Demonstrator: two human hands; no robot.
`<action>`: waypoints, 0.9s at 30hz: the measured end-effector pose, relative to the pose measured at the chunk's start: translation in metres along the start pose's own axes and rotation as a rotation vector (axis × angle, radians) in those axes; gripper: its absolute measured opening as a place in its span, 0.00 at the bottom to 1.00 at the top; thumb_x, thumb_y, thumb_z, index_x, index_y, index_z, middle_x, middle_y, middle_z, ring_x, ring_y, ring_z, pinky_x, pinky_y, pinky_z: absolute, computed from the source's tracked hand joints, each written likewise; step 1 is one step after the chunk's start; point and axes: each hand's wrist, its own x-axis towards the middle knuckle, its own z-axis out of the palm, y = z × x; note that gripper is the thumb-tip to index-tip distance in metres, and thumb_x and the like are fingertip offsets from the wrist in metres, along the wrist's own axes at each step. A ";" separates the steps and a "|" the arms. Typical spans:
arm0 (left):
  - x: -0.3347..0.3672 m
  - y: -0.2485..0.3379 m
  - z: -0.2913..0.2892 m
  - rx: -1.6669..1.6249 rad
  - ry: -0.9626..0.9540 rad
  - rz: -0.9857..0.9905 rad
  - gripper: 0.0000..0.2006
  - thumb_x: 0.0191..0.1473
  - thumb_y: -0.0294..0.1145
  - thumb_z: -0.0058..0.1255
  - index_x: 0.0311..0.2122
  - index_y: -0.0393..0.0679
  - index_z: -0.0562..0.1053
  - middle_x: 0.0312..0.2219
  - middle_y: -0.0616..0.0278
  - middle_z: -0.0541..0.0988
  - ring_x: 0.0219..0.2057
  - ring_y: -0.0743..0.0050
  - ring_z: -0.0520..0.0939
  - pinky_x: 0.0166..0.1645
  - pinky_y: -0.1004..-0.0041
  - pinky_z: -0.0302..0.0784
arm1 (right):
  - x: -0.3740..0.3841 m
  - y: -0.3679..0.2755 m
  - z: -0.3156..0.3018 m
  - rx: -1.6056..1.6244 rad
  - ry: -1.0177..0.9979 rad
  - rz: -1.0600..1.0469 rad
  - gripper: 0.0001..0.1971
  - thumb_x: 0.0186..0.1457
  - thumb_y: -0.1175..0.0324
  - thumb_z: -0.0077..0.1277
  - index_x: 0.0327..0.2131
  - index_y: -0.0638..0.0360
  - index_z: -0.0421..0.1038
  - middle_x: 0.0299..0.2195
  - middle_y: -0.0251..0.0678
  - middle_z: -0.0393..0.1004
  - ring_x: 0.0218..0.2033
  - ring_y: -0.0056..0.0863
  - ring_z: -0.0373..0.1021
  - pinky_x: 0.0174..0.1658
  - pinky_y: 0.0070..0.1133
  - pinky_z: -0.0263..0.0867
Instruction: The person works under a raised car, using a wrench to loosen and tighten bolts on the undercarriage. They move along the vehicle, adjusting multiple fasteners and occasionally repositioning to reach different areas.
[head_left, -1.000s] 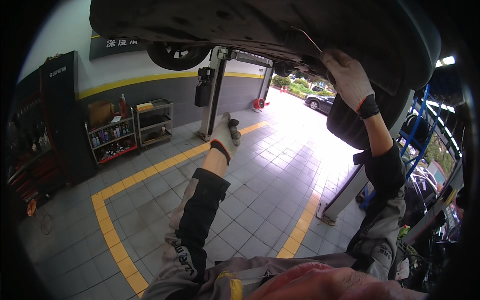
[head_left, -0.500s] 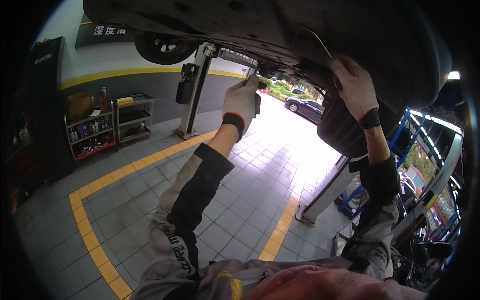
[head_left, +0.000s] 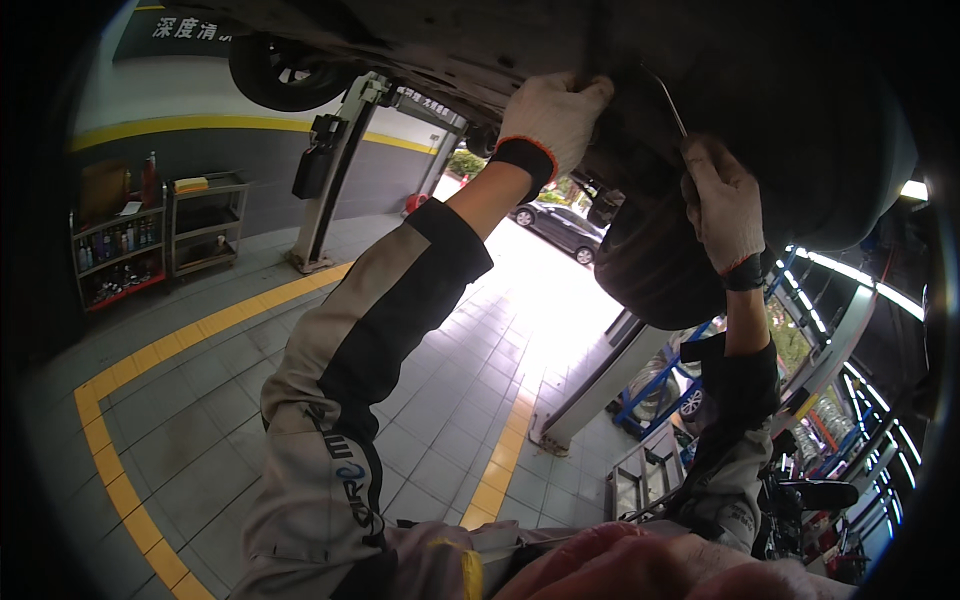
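Open air lies below your white-gloved left hand (head_left: pixel 552 125); the broad dark car underbody (head_left: pixel 440 42) blocks above, the round black tyre (head_left: pixel 665 275) lower right.

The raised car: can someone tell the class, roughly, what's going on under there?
A person has both gloved hands up under a raised car. The right hand grips a thin rod that points up toward the underside. The left hand is up there too, fingers curled; whether it holds anything cannot be told. A wheel hangs near the right hand.
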 end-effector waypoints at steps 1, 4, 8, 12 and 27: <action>0.004 0.000 0.003 -0.010 0.015 0.033 0.24 0.66 0.52 0.55 0.43 0.36 0.84 0.22 0.59 0.81 0.25 0.73 0.83 0.34 0.70 0.77 | 0.000 -0.003 0.001 -0.015 -0.004 -0.006 0.21 0.71 0.56 0.54 0.57 0.61 0.78 0.21 0.21 0.65 0.18 0.08 0.57 0.21 0.14 0.50; 0.016 -0.001 0.012 0.025 0.022 0.100 0.26 0.65 0.55 0.54 0.48 0.37 0.84 0.25 0.55 0.84 0.28 0.68 0.85 0.38 0.68 0.80 | -0.002 -0.013 0.004 -0.075 0.016 0.015 0.21 0.72 0.56 0.54 0.57 0.62 0.78 0.20 0.21 0.65 0.18 0.08 0.57 0.21 0.13 0.50; 0.035 -0.010 0.014 0.113 -0.054 0.122 0.29 0.65 0.58 0.54 0.53 0.39 0.82 0.31 0.50 0.87 0.34 0.63 0.87 0.44 0.65 0.82 | -0.003 -0.028 0.011 -0.178 0.066 0.023 0.21 0.71 0.56 0.54 0.57 0.62 0.78 0.20 0.21 0.65 0.17 0.09 0.57 0.20 0.13 0.51; 0.052 -0.015 0.011 0.163 -0.062 0.220 0.31 0.65 0.59 0.54 0.55 0.39 0.81 0.33 0.48 0.87 0.37 0.56 0.88 0.47 0.61 0.83 | 0.000 -0.042 0.023 -0.245 0.111 0.066 0.21 0.71 0.55 0.54 0.56 0.61 0.78 0.19 0.21 0.65 0.16 0.09 0.57 0.20 0.14 0.52; 0.061 -0.022 0.045 -0.148 -0.262 0.089 0.28 0.65 0.62 0.48 0.49 0.48 0.85 0.40 0.49 0.88 0.47 0.46 0.86 0.55 0.54 0.81 | 0.000 -0.046 0.031 -0.399 0.228 0.144 0.24 0.70 0.51 0.57 0.59 0.58 0.77 0.18 0.19 0.67 0.13 0.07 0.58 0.16 0.12 0.51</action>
